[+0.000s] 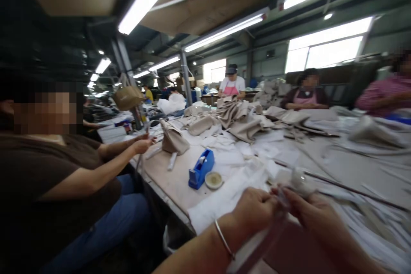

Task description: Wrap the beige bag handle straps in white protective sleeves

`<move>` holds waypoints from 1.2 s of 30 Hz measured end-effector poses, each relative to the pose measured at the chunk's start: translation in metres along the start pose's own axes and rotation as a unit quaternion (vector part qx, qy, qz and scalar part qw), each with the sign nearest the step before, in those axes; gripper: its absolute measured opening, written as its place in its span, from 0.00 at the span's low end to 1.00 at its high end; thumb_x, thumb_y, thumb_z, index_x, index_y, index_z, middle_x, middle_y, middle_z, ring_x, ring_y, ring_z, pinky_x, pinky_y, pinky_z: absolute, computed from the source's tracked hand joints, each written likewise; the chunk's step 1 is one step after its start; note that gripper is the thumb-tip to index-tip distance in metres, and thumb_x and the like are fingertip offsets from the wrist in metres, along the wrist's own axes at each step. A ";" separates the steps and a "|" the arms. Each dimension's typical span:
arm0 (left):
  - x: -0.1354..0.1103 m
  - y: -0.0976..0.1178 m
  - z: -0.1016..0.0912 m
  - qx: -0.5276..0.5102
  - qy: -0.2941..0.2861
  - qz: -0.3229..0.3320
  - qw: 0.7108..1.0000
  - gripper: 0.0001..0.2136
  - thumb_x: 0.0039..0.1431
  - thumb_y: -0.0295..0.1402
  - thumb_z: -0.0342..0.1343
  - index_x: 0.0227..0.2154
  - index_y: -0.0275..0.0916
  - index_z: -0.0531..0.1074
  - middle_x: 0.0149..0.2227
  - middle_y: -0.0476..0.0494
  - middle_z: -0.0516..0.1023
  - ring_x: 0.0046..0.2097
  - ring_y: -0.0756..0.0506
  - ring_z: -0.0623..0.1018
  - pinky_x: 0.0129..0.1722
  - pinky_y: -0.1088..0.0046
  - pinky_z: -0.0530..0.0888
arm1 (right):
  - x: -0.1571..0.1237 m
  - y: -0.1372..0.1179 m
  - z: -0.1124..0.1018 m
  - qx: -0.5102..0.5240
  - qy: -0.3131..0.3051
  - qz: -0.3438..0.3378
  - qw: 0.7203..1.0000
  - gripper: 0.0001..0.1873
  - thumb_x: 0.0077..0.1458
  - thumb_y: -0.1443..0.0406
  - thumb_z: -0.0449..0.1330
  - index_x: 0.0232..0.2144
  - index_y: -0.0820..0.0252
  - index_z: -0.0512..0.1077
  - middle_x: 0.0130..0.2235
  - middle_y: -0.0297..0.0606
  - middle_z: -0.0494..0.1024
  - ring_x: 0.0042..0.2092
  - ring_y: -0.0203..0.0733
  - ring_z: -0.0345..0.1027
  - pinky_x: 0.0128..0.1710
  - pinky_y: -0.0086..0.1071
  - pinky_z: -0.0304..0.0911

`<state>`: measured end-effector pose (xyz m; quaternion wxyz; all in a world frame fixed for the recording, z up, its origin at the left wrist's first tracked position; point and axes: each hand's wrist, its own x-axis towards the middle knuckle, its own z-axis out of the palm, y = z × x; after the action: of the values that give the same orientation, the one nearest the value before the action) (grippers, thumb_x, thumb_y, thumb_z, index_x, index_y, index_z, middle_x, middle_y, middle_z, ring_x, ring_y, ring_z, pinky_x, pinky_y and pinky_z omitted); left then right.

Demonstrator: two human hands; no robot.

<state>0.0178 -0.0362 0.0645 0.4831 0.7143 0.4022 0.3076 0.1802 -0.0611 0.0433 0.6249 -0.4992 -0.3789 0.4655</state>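
My left hand [255, 207], with a thin bangle [224, 239] on its wrist, is closed in a pinch on a shiny, pale mauve strip [268, 239]. The strip hangs down from the fingers toward the lower edge of the view. Close beside it, the thumb and fingers of my right hand [321, 218] come together at the strip's top end. Motion blur softens the fingertips. A whitish rounded thing [300, 182], too blurred to name, shows just beyond the right fingers. White sheets [221, 203] lie under and left of my hands.
A blue tape dispenser [201, 169] and a small round dish [213, 180] stand on the table. Beige fabric pieces [237, 115] are heaped farther back. A co-worker [61, 175] sits at the left, hands raised at the table edge. Several other people work across the table.
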 end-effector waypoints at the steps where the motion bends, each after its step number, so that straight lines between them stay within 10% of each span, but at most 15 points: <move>1: 0.003 0.001 0.000 0.002 -0.006 0.006 1.000 0.15 0.57 0.37 0.52 0.17 0.36 0.66 0.18 0.54 0.59 0.23 0.53 0.59 0.23 0.74 0.54 | -0.001 -0.005 0.004 0.010 -0.004 0.018 1.000 0.21 0.40 0.52 0.74 0.32 0.63 0.83 0.34 0.48 0.85 0.37 0.50 0.80 0.36 0.32 0.75; 8: -0.004 -0.012 -0.023 0.004 -0.151 0.001 0.988 0.17 0.59 0.43 0.53 0.20 0.37 0.65 0.19 0.56 0.56 0.23 0.53 0.56 0.22 0.74 0.52 | 0.012 -0.019 0.001 0.106 0.040 0.027 0.993 0.22 0.38 0.55 0.76 0.33 0.62 0.80 0.33 0.41 0.85 0.34 0.41 0.77 0.33 0.27 0.72; 16: -0.005 -0.010 -0.015 -0.072 -0.077 -0.058 0.993 0.18 0.58 0.42 0.56 0.18 0.38 0.63 0.18 0.56 0.57 0.20 0.55 0.54 0.19 0.75 0.49 | 0.001 -0.006 0.025 0.123 0.021 0.055 0.991 0.24 0.35 0.54 0.77 0.33 0.63 0.79 0.32 0.43 0.84 0.31 0.43 0.76 0.28 0.31 0.71; 27: -0.041 -0.044 -0.007 -0.317 -0.284 -0.145 0.893 0.29 0.61 0.54 0.52 0.40 0.26 0.78 0.36 0.28 0.81 0.31 0.45 0.79 0.31 0.73 0.72 | 0.019 -0.023 0.001 0.140 0.079 -0.033 0.986 0.22 0.41 0.55 0.74 0.36 0.62 0.79 0.34 0.42 0.84 0.35 0.43 0.76 0.31 0.30 0.69; 36: -0.031 -0.035 0.008 -0.213 -0.149 -0.146 0.955 0.17 0.54 0.45 0.62 0.28 0.32 0.75 0.24 0.40 0.79 0.25 0.48 0.73 0.29 0.72 0.66 | -0.007 -0.026 0.000 0.273 -0.097 0.101 0.952 0.23 0.42 0.53 0.73 0.39 0.60 0.79 0.42 0.46 0.84 0.39 0.48 0.78 0.39 0.40 0.73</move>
<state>0.0002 -0.0594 0.0273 0.7178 0.5663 0.3510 0.2022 0.1834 -0.0695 0.0682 0.6470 -0.2979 -0.2438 0.6582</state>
